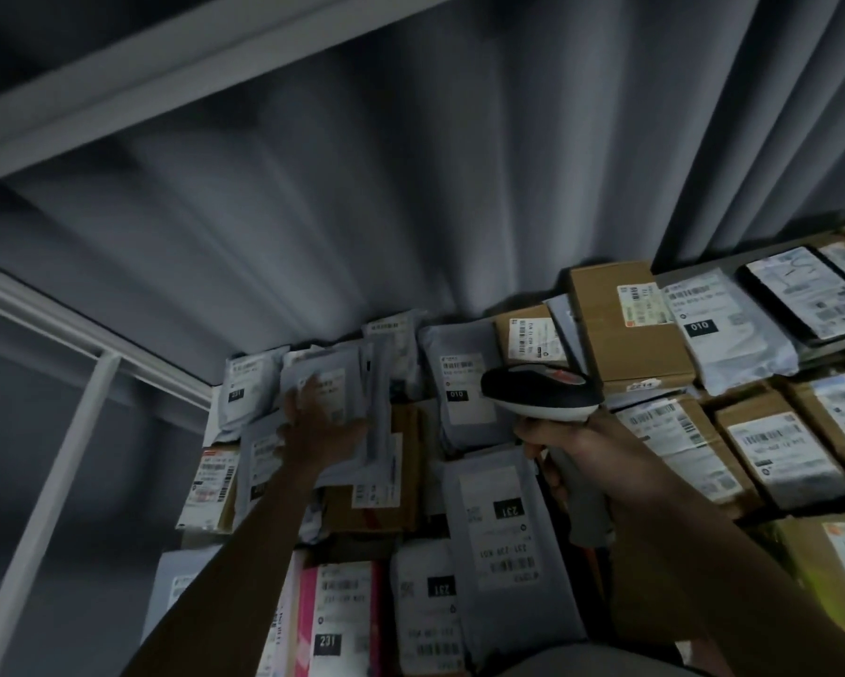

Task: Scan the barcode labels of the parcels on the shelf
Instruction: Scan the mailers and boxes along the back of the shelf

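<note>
Two hands over stacked parcels: right hand clamped on one scanner, left hand flat, fingers straight, on one grey mailer

The scene is dim and bluish, with no lamp in sight; the white labels on the parcels are the brightest patches, while the gaps between them fall into deep shadow. Motion blur streaks the grey curtain into soft bands and smears most print beyond reading. The wide lens bends the white shelf frame near the left edge, and the lower corners darken.
</note>
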